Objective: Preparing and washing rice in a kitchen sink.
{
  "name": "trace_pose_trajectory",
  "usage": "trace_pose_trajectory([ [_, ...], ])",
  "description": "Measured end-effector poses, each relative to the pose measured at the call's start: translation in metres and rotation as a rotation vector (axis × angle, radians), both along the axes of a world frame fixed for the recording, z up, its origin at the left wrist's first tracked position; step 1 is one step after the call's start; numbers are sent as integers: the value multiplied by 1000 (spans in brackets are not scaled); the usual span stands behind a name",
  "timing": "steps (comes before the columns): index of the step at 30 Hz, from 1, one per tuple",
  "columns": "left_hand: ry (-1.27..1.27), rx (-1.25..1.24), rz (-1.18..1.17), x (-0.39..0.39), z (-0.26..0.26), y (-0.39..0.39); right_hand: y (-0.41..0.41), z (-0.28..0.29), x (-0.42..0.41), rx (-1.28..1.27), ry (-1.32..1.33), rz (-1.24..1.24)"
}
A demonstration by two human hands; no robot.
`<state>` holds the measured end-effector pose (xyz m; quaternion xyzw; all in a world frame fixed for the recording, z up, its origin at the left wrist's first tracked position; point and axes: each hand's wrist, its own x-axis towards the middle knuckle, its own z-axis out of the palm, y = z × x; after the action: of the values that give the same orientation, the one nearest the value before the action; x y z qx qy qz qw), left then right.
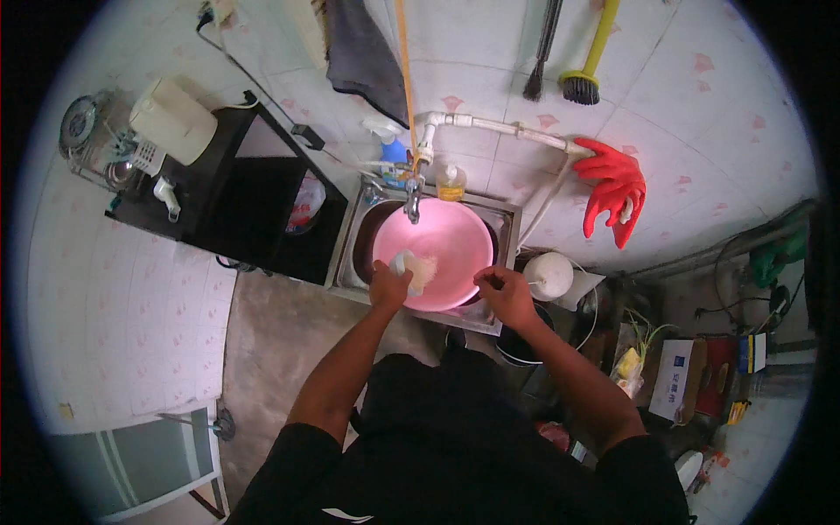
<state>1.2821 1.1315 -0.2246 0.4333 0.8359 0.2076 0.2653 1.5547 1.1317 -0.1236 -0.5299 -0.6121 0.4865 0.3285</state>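
My left hand [389, 287] grips a small white bowl [399, 262], tilted over a pink plastic basin [453, 226]. Pale grains, perhaps rice [422, 272], spread from the bowl's mouth toward the basin's bottom. My right hand [506, 292] is at the basin's right front rim with its fingers curled; whether they pinch the rim cannot be made out. The basin sits in a stainless steel sink [505, 230], under a metal faucet [412, 200].
Behind the sink stand a blue spray bottle [394, 154] and a soap bottle [451, 183]. Red rubber gloves [613, 187] hang from a white pipe [499, 125]. At left, a black cabinet [230, 197] holds a cream kettle [174, 121]. A black bucket [518, 351] stands right of the sink.
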Motion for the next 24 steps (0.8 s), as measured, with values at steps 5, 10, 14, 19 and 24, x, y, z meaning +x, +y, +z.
trace_pose_trajectory([
  [5,297,-137,-269,-2,16,43,38,2,-17,30,22,-59],
  [10,538,-29,-803,-17,23,69,48,21,-41,5,-67,-127],
  [14,690,66,-1080,-36,13,88,45,40,-68,143,-75,-254],
  [19,550,143,-984,-56,27,101,24,47,-74,97,-235,-403],
  [24,60,1,-563,-86,-5,117,-26,31,-71,-52,-264,-610],
])
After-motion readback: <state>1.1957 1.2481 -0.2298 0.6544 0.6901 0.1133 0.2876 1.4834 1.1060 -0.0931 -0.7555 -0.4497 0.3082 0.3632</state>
